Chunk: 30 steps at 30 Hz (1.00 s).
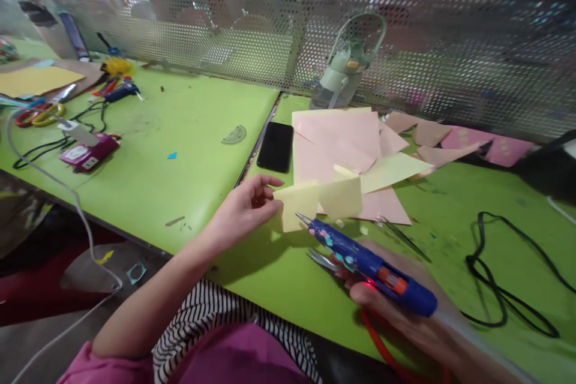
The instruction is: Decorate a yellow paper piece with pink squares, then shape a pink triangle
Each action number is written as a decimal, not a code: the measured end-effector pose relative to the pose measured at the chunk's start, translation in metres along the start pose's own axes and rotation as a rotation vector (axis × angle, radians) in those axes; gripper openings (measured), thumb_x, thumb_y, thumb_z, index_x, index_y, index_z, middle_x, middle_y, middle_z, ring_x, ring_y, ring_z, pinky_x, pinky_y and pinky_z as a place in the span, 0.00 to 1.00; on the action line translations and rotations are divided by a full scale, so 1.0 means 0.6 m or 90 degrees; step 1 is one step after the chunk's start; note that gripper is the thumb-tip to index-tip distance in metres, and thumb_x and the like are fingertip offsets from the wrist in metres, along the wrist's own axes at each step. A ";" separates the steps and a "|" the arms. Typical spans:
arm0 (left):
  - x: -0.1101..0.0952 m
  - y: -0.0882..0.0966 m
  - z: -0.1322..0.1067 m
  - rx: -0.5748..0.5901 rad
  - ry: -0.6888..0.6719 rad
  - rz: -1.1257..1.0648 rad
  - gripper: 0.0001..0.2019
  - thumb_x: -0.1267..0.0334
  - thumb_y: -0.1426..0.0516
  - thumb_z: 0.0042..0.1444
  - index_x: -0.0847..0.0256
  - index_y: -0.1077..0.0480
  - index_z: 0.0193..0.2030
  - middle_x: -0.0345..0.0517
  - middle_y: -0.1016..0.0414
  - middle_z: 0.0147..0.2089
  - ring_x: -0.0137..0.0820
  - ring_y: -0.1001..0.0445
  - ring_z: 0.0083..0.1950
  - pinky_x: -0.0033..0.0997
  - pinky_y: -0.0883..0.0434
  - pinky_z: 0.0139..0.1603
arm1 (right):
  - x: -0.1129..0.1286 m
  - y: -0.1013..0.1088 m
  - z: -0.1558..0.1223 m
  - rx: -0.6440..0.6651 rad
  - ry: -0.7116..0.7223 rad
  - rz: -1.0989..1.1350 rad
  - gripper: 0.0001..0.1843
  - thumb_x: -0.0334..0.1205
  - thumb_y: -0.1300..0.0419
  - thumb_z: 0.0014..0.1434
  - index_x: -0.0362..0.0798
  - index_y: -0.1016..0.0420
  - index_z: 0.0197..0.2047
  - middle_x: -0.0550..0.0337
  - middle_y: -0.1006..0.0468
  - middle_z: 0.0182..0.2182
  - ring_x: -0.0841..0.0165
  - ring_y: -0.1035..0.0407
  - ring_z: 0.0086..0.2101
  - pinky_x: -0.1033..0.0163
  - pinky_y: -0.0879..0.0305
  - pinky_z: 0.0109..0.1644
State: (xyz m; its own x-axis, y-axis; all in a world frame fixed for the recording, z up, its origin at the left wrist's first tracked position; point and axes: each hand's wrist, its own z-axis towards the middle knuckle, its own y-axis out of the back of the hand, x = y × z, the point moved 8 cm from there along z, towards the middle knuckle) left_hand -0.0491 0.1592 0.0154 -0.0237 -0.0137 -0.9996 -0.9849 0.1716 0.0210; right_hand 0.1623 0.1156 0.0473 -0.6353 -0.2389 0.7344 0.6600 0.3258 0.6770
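My left hand [247, 210] pinches the left end of a folded pale yellow paper piece [339, 198], held up over the green table. In my right hand [405, 306] is a blue glue gun [360, 255], its metal nozzle pointing left, just in front of the paper. A red light glows by its grip. Under the right hand show the metal jaws of a red-handled tool [320, 260]; whether the hand also grips it I cannot tell. Pink paper sheets [335, 135] lie stacked behind, with a yellow-green strip [396, 173] across them. Tweezers [407, 240] rest to the right.
A black phone [276, 147] lies left of the pink sheets. A green bottle [342, 75] stands against the perforated metal screen [216, 24]. Black cord [481, 258] loops at right. A purple power adapter [90, 153], scissors [47, 114] and another glue gun [121, 91] lie at left.
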 end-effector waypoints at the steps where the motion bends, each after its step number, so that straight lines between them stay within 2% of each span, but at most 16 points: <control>1: 0.002 0.001 0.001 -0.005 0.007 -0.024 0.13 0.64 0.41 0.57 0.63 0.32 0.48 0.39 0.31 0.34 0.25 0.32 0.33 0.27 0.33 0.34 | 0.004 0.001 0.001 -0.002 -0.008 -0.009 0.21 0.66 0.43 0.56 0.57 0.27 0.35 0.61 0.22 0.24 0.64 0.29 0.23 0.59 0.34 0.25; 4: 0.006 0.002 0.004 -0.012 0.028 -0.074 0.09 0.62 0.39 0.55 0.63 0.31 0.41 0.42 0.28 0.36 0.26 0.30 0.35 0.27 0.31 0.36 | 0.018 0.005 0.007 -0.009 -0.011 -0.022 0.22 0.67 0.41 0.54 0.57 0.27 0.36 0.61 0.24 0.24 0.64 0.31 0.23 0.59 0.37 0.24; 7: 0.007 0.006 0.003 -0.032 0.052 -0.099 0.08 0.61 0.40 0.56 0.62 0.32 0.39 0.41 0.29 0.35 0.24 0.31 0.32 0.24 0.33 0.29 | 0.031 0.002 0.014 -0.013 0.018 -0.036 0.24 0.70 0.42 0.53 0.57 0.28 0.35 0.61 0.23 0.25 0.63 0.30 0.25 0.58 0.37 0.26; 10: 0.014 0.009 -0.001 -0.053 0.088 -0.123 0.08 0.60 0.41 0.58 0.60 0.34 0.39 0.38 0.31 0.32 0.24 0.32 0.29 0.23 0.34 0.26 | 0.035 -0.006 0.018 -0.032 0.044 -0.026 0.26 0.72 0.45 0.54 0.57 0.28 0.35 0.62 0.23 0.26 0.65 0.30 0.26 0.58 0.37 0.28; 14: 0.020 0.005 -0.005 -0.060 0.133 -0.153 0.07 0.61 0.44 0.61 0.59 0.34 0.44 0.37 0.33 0.29 0.25 0.32 0.30 0.26 0.31 0.30 | 0.027 -0.014 0.023 -0.051 0.023 -0.025 0.25 0.71 0.45 0.56 0.56 0.29 0.33 0.63 0.24 0.25 0.66 0.31 0.25 0.60 0.37 0.28; 19: 0.012 -0.007 -0.004 -0.024 0.104 -0.170 0.10 0.64 0.45 0.60 0.64 0.31 0.47 0.37 0.34 0.29 0.23 0.36 0.28 0.24 0.34 0.30 | 0.029 -0.012 0.029 -0.059 0.005 -0.040 0.22 0.66 0.44 0.58 0.54 0.31 0.33 0.63 0.23 0.26 0.66 0.30 0.26 0.60 0.39 0.27; 24: 0.007 -0.018 -0.004 0.025 0.062 -0.181 0.14 0.66 0.46 0.60 0.66 0.29 0.51 0.44 0.25 0.34 0.26 0.30 0.33 0.26 0.33 0.34 | 0.033 -0.009 0.031 -0.079 -0.005 -0.025 0.21 0.64 0.43 0.58 0.54 0.29 0.33 0.63 0.23 0.25 0.67 0.30 0.26 0.61 0.38 0.26; 30: 0.002 -0.024 -0.008 0.040 0.038 -0.159 0.18 0.68 0.47 0.61 0.65 0.32 0.58 0.47 0.21 0.41 0.30 0.25 0.40 0.29 0.29 0.42 | 0.033 -0.008 0.031 -0.087 -0.021 -0.033 0.22 0.65 0.44 0.58 0.54 0.29 0.31 0.64 0.25 0.22 0.68 0.32 0.23 0.61 0.37 0.26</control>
State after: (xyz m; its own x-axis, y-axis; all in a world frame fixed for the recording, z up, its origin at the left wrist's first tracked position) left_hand -0.0360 0.1521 0.0139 0.2062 -0.1209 -0.9710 -0.9491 0.2166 -0.2286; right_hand 0.1391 0.1264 0.0579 -0.6809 -0.2213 0.6981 0.6732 0.1860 0.7156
